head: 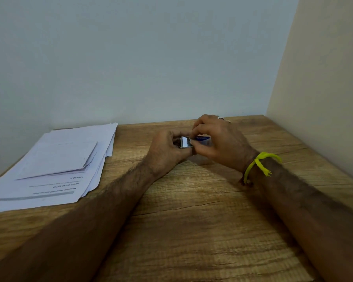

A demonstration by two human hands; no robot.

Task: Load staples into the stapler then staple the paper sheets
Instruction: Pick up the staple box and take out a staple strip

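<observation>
Illumination is soft and even, moderately dim, with no hard shadows. Faint diffuse shadows lie on the bench (192, 220) beneath both forearms. The near forearms are dark and underexposed. A small bright glare spot shows on the shiny item (185, 141) held between the hands. Overall sharpness is low; printed text on the paper sheets (55, 169) is blurred. Wide-angle distortion stretches the near corners.
</observation>
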